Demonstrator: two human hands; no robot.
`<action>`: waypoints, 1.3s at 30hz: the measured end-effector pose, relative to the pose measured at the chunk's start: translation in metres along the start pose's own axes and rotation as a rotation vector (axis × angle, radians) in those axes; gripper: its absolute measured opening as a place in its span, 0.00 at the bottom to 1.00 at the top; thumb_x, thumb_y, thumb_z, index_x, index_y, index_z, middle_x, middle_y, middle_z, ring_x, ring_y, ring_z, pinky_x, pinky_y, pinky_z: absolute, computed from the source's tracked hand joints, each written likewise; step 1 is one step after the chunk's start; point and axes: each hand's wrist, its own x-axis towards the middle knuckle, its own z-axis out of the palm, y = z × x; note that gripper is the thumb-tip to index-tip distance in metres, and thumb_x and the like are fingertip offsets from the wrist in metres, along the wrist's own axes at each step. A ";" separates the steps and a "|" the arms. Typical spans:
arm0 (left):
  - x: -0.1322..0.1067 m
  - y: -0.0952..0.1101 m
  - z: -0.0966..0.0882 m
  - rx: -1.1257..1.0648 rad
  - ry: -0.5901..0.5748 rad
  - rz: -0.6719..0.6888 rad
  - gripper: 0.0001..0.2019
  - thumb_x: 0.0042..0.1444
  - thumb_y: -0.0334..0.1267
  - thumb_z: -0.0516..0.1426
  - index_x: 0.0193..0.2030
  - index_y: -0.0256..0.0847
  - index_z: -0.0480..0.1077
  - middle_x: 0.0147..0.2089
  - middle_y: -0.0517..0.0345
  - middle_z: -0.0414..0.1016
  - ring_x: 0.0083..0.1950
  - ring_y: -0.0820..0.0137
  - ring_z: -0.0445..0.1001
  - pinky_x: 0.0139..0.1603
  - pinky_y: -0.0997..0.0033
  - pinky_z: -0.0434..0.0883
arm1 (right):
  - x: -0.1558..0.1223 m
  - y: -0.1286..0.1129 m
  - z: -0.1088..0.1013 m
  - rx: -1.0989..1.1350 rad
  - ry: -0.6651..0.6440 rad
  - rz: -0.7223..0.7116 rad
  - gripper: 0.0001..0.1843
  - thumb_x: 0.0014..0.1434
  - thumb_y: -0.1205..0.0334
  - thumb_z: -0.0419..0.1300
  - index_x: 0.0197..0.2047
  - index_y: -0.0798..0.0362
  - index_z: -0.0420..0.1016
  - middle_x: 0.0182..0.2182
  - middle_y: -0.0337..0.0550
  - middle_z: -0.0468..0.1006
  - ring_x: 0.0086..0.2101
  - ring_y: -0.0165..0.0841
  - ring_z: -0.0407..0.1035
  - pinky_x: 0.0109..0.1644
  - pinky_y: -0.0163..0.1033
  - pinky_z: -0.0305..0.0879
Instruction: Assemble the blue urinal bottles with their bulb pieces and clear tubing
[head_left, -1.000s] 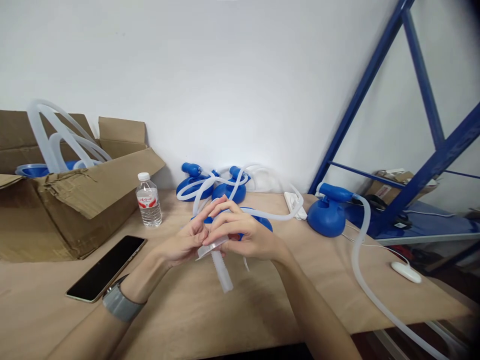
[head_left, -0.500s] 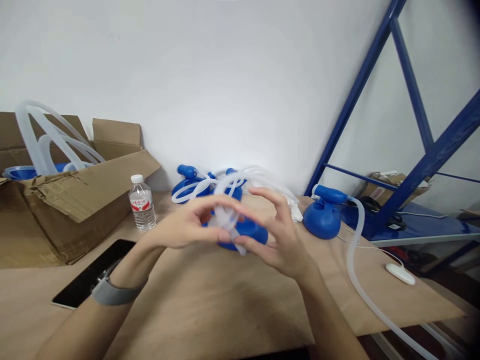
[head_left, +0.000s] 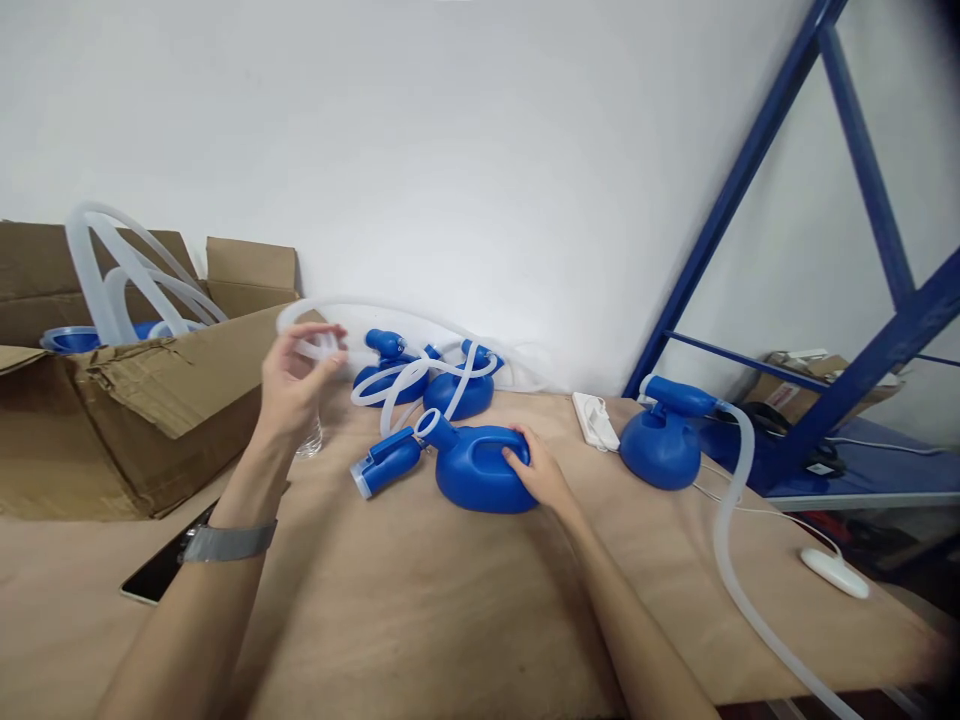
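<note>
Table: I see a tan table point(head_left: 420, 620) from far off.
Left hand point(head_left: 296, 380): up high, shut on a clear soft tube point(head_left: 360, 307).
Right hand point(head_left: 536, 470): open, lying on a blue plastic jug point(head_left: 476, 472).
Near the jug: a blue plastic piece point(head_left: 386, 462), just beside it.

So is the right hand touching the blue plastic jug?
Touching: the head view shows the right hand with its fingers resting on the right end of the blue plastic jug.

blue jugs point(head_left: 476, 470): probably 5 | cardboard boxes point(head_left: 135, 420): 1 | hands point(head_left: 295, 375) point(head_left: 536, 472): 2
</note>
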 end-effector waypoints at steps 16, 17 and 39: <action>-0.083 -0.025 0.076 0.310 -0.608 0.019 0.13 0.67 0.40 0.53 0.55 0.42 0.67 0.62 0.44 0.69 0.64 0.55 0.68 0.68 0.49 0.64 | 0.000 0.022 -0.014 0.182 -0.002 0.072 0.19 0.57 0.54 0.57 0.50 0.51 0.74 0.51 0.50 0.79 0.53 0.45 0.72 0.63 0.52 0.64; -0.089 -0.027 0.079 0.308 -0.610 0.004 0.15 0.68 0.41 0.52 0.58 0.42 0.66 0.63 0.44 0.68 0.66 0.55 0.67 0.70 0.48 0.62 | 0.000 0.021 -0.015 0.188 -0.008 0.070 0.19 0.57 0.54 0.57 0.50 0.51 0.74 0.50 0.49 0.79 0.53 0.45 0.73 0.63 0.51 0.65; -0.131 -0.045 0.122 0.388 -0.362 -0.069 0.26 0.66 0.46 0.58 0.69 0.45 0.65 0.71 0.46 0.67 0.74 0.52 0.62 0.74 0.46 0.60 | -0.028 -0.005 -0.030 -0.040 0.009 0.076 0.15 0.63 0.56 0.52 0.49 0.48 0.74 0.49 0.48 0.78 0.52 0.47 0.69 0.61 0.54 0.64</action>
